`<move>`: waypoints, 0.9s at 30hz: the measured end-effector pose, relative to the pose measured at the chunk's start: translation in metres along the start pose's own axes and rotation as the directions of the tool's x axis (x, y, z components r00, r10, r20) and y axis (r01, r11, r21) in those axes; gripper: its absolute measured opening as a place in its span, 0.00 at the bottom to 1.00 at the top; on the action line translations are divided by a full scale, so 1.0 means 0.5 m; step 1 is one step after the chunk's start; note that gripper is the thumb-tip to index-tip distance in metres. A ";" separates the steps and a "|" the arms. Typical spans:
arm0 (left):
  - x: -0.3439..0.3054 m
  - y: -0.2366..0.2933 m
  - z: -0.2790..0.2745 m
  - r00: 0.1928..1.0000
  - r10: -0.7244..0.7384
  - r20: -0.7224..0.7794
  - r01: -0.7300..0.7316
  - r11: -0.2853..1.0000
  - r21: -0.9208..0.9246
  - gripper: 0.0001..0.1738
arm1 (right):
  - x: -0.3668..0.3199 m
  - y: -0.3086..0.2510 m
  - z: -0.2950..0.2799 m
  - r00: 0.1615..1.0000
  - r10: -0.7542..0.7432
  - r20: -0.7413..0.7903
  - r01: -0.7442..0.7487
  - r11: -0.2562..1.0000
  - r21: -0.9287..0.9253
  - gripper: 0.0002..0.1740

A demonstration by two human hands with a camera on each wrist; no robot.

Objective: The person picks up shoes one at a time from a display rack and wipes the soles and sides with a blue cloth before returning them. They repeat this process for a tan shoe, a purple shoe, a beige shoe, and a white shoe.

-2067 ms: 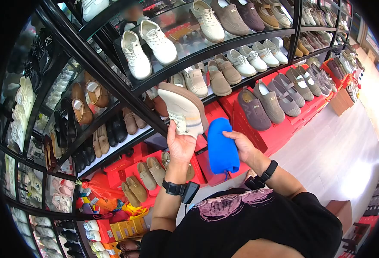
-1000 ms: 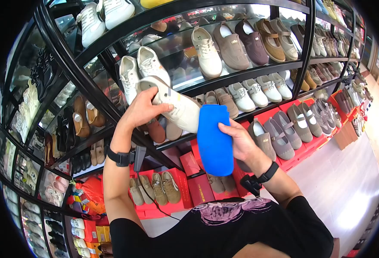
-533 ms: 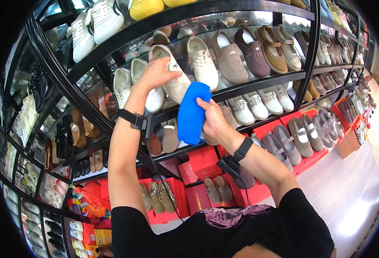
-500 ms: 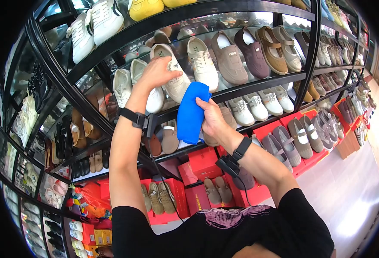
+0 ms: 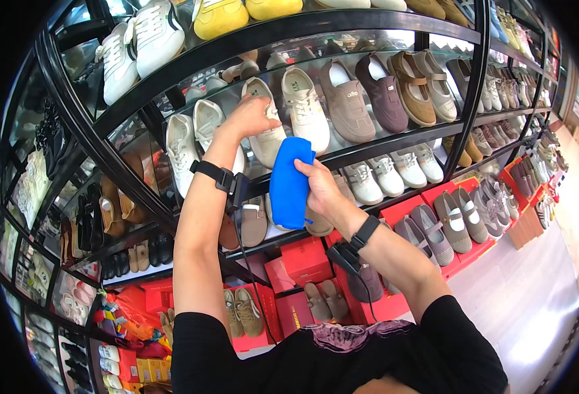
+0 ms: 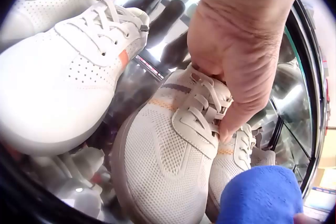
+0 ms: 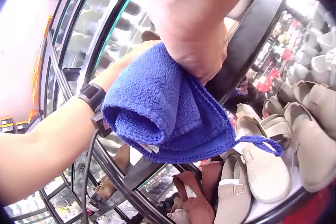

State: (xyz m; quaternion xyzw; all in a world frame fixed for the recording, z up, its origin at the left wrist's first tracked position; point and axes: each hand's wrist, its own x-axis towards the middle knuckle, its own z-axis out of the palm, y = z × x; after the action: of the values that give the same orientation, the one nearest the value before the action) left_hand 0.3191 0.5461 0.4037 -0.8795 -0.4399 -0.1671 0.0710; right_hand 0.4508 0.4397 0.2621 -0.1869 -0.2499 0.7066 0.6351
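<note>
On the glass shelf stands a cream lace-up shoe (image 5: 267, 146) (image 6: 163, 166), its toe toward the person. My left hand (image 5: 247, 118) (image 6: 236, 61) grips it at the opening and laces, the thumb on the lace side; the other fingers are partly hidden. A similar cream shoe (image 5: 306, 115) stands just to its right. My right hand (image 5: 322, 187) (image 7: 197, 50) holds a folded blue cloth (image 5: 289, 187) (image 6: 262, 198) (image 7: 157, 103) in front of the shelf edge, below the shoes. A cord loop hangs from the cloth in the right wrist view.
White shoes (image 5: 181, 154) stand left of the gripped shoe, brown and purple ones (image 5: 350, 108) to the right. A black shelf rail (image 5: 375, 136) runs across, with more shoes below. Red boxes (image 5: 306, 259) lie lower down; pale floor (image 5: 500, 295) is at the right.
My left hand has turned the shoe from sole-up to upright and brought it onto the shelf beside its similar shoe. The right hand has moved left with the blue cloth. The head view has shifted.
</note>
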 end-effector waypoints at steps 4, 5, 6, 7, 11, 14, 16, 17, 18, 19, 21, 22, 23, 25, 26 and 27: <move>-0.014 -0.011 0.028 0.976 0.115 -0.183 -0.114 0.993 0.016 0.33 | -0.056 0.004 -0.003 0.995 0.086 0.041 -0.085 0.996 -0.012 0.14; -0.027 -0.005 0.033 0.950 0.137 -0.282 -0.138 0.990 0.015 0.32 | -0.078 0.006 -0.002 0.996 0.086 0.036 -0.086 0.996 -0.013 0.14; -0.045 0.000 0.040 0.950 0.138 -0.281 -0.140 0.990 0.013 0.32 | -0.103 0.009 -0.001 0.985 0.158 0.074 -0.156 0.987 -0.034 0.15; -0.088 0.017 0.050 0.882 0.157 -0.444 -0.177 0.984 -0.004 0.30 | -0.144 0.021 -0.006 0.965 0.238 0.106 -0.234 0.971 -0.054 0.17; -0.295 0.110 0.091 0.854 -0.070 -0.516 -0.147 0.918 -0.367 0.23 | -0.311 0.052 -0.094 0.899 0.420 0.121 -0.340 0.847 -0.408 0.23; -0.496 0.178 0.172 0.980 -0.024 -0.200 -0.084 0.852 -0.516 0.17 | -0.420 0.047 -0.157 0.908 0.417 0.028 -0.344 0.784 -0.517 0.23; -0.619 0.189 0.282 0.996 -0.051 0.071 0.086 0.690 -0.718 0.18 | -0.477 0.051 -0.205 0.903 0.415 -0.110 -0.419 0.793 -0.442 0.23; -0.679 0.201 0.305 0.983 0.004 0.183 0.137 0.646 -0.751 0.19 | -0.510 0.058 -0.230 0.878 0.438 -0.192 -0.478 0.810 -0.341 0.24; -0.734 0.205 0.322 0.939 0.038 0.343 0.222 0.694 -0.685 0.19 | -0.543 0.067 -0.253 0.877 0.408 -0.253 -0.473 0.823 -0.314 0.24; -0.781 0.207 0.337 0.865 0.060 0.498 0.296 0.740 -0.604 0.20 | -0.569 0.077 -0.271 0.870 0.379 -0.315 -0.468 0.837 -0.285 0.25; -0.861 0.188 0.389 0.777 0.066 0.626 0.378 0.746 -0.548 0.20 | -0.600 0.099 -0.292 0.848 0.389 -0.360 -0.493 0.828 -0.268 0.25; -0.877 0.181 0.379 0.664 0.079 0.743 0.447 0.755 -0.480 0.21 | -0.607 0.113 -0.283 0.822 0.395 -0.410 -0.515 0.823 -0.240 0.25; -0.887 0.174 0.371 0.660 0.074 0.747 0.449 0.759 -0.472 0.21 | -0.606 0.129 -0.270 0.822 0.399 -0.406 -0.515 0.825 -0.233 0.25; -0.889 0.172 0.345 0.736 0.044 0.675 0.363 0.816 -0.450 0.20 | -0.591 0.164 -0.229 0.860 0.430 -0.276 -0.508 0.774 -0.377 0.24; -0.891 0.174 0.337 0.781 0.031 0.624 0.297 0.860 -0.415 0.16 | -0.582 0.187 -0.205 0.863 0.429 -0.267 -0.502 0.784 -0.365 0.24; -0.893 0.175 0.324 0.777 0.030 0.629 0.291 0.868 -0.402 0.16 | -0.572 0.210 -0.180 0.869 0.438 -0.231 -0.494 0.735 -0.464 0.23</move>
State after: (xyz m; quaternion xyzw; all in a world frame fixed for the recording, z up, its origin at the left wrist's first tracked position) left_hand 0.1776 0.2026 0.0950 -0.8407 -0.4453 0.0213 -0.3075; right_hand 0.4542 0.1597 0.1123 -0.4413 -0.3383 0.7403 0.3777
